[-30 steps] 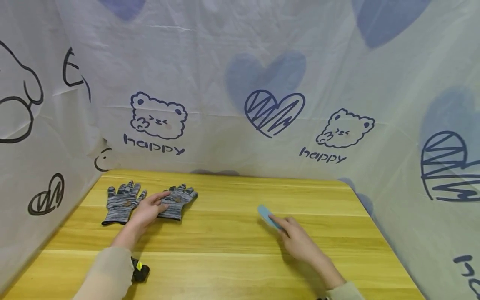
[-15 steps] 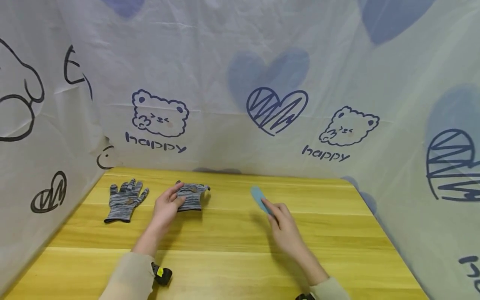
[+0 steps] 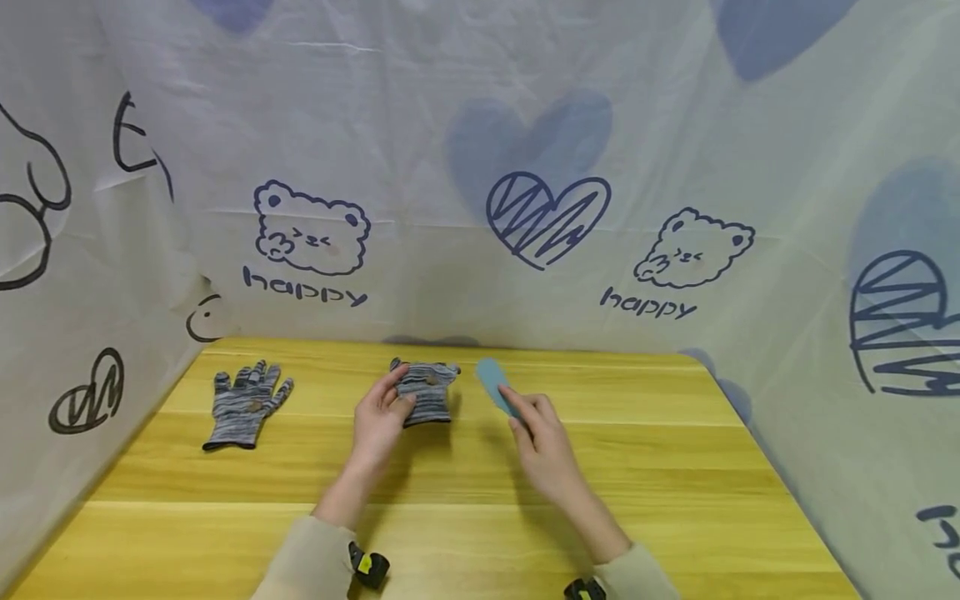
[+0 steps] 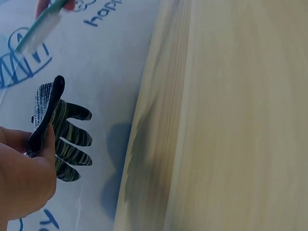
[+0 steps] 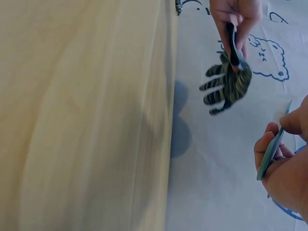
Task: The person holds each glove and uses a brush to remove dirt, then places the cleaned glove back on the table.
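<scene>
With our left hand (image 3: 378, 423), we are pinching a black-and-grey striped knit glove (image 3: 429, 404) by its side, holding it above the yellow wood-grain table (image 3: 637, 467). With our right hand (image 3: 549, 448), we are gripping a flat, pale-blue brush with white bristles (image 4: 45, 34), keeping it near the raised glove but apart. A matching striped knit glove (image 3: 240, 408) is lying on the table's left side, fingers pointing away.

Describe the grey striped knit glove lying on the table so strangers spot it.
On the yellow wood-grain table, look to the far left. The grey striped knit glove lies flat there; unlike the matching glove gripped by the left hand, it is untouched.
</scene>
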{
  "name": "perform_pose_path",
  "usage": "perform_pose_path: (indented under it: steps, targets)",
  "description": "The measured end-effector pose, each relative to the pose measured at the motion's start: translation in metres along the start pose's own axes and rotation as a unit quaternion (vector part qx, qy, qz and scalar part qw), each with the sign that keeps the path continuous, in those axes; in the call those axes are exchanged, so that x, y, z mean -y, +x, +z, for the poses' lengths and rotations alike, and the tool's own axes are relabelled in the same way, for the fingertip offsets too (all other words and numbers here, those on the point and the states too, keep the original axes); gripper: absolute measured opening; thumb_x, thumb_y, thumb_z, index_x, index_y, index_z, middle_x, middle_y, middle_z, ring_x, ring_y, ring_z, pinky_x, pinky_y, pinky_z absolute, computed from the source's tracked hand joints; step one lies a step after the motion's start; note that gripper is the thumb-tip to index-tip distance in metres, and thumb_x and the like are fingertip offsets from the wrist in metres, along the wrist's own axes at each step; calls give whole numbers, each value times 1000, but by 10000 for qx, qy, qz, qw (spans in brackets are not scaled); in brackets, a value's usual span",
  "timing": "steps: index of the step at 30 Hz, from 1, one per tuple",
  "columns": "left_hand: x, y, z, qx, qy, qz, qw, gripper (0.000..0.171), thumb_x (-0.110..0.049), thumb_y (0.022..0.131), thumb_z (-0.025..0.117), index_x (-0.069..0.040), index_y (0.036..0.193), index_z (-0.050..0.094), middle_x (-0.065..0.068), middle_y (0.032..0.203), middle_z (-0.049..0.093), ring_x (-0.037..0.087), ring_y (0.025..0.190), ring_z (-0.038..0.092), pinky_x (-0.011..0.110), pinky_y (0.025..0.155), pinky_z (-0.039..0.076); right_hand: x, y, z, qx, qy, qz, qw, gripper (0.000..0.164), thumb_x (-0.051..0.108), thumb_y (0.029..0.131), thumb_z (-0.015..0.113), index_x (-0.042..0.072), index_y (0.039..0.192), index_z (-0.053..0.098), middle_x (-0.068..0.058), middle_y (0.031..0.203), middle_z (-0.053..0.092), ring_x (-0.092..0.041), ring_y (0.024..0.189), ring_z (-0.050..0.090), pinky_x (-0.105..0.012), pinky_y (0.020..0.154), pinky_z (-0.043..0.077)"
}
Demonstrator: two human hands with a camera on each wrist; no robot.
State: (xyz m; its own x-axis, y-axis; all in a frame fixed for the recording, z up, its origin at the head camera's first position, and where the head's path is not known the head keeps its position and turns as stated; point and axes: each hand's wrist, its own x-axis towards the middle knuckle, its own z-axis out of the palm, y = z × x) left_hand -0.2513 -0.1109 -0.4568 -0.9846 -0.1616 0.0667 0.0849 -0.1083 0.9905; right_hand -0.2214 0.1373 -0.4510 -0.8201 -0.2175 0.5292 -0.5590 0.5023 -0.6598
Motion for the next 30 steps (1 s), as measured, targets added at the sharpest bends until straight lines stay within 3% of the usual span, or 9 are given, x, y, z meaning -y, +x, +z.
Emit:
perform_pose_path:
  steps: [2, 6, 9, 13, 18, 26, 30]
  targets:
    - [1, -1, 9, 9, -150, 78, 9999, 50, 6, 101, 58, 1, 150, 52, 23, 165, 33, 39, 151, 34, 48, 122, 34, 2, 2, 2, 37, 32, -16, 10000, 49, -5, 104, 57, 11, 150, 57, -12, 116, 57, -15, 83, 51, -27, 70, 49]
    - [3, -5, 25, 27, -345, 217, 9992, 50, 10, 99, 57, 3, 148, 53, 26, 158, 43, 36, 140, 49, 29, 108, 49, 5, 5, 7, 111, -31, -58, 9999, 49, -5, 104, 56, 10, 150, 57, -13, 116, 57, -14, 83, 51, -27, 70, 49]
    - [5, -8, 34, 71, -338, 278, 9990, 50, 10, 99, 58, 3, 148, 54, 26, 157, 45, 35, 140, 50, 21, 101, 51, 5, 6, 10, 124, -140, -84, 9998, 48, -5, 103, 57, 10, 149, 58, -12, 114, 56, -14, 82, 51, -27, 70, 49]
    - [9, -11, 41, 181, -414, 389, 9982, 48, 11, 98, 58, 5, 146, 54, 27, 156, 45, 37, 144, 44, 20, 102, 50, 3, 6, 13, 137, -293, -51, 9995, 48, -7, 102, 58, 8, 148, 59, -11, 112, 57, -16, 87, 54, -31, 74, 52]
    - [13, -12, 43, 281, -604, 508, 9965, 48, 13, 98, 56, 7, 146, 52, 31, 151, 50, 36, 139, 50, 16, 97, 51, 4, 6, 15, 244, -385, 221, 9987, 47, -6, 102, 58, 8, 147, 60, -10, 112, 57, -18, 91, 56, -34, 78, 52]
    - [17, -15, 39, 385, -733, 26, 9966, 62, 3, 106, 51, -3, 162, 26, 34, 146, 52, 26, 121, 63, 20, 90, 55, 0, 2, 21, 467, -441, 353, 9973, 49, -6, 101, 59, 8, 147, 60, -9, 111, 57, -17, 92, 56, -35, 79, 53]
    - [18, -15, 39, 312, -945, -226, 9948, 62, 1, 107, 50, 6, 161, 21, 36, 148, 49, 23, 118, 65, 21, 92, 56, -1, 0, 23, 578, -490, 354, 9965, 48, -5, 102, 58, 9, 148, 59, -9, 112, 57, -16, 90, 54, -32, 77, 51]
